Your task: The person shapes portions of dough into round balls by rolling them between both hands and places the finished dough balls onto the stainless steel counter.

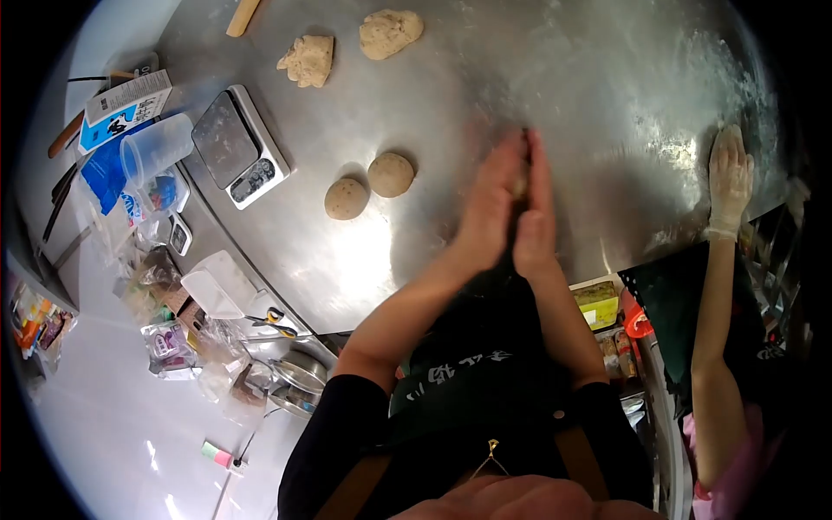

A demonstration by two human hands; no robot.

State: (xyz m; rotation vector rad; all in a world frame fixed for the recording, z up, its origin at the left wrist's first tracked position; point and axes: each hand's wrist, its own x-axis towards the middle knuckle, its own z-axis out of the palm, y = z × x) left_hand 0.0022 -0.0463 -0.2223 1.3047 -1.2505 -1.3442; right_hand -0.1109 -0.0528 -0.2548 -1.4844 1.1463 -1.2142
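My left hand (492,195) and my right hand (537,208) are held palm to palm above the steel table, fingers stretched forward and blurred by motion. A tan sliver of what looks like dough (520,186) shows in the gap between the palms; the rest of it is hidden. To the left of my hands, two smooth dough balls rest on the metal, one ball (391,175) touching or nearly touching the other ball (347,199). Farther back lie two rough dough lumps, a torn-looking lump (308,61) and a rounder lump (391,34).
A digital scale (240,147) stands near the table's left edge. Beyond it are a carton (126,110), a clear plastic cup (157,147), scissors (274,322) and metal bowls (299,373). At the right, another person's gloved hand (731,178) rests on the steel table (485,61).
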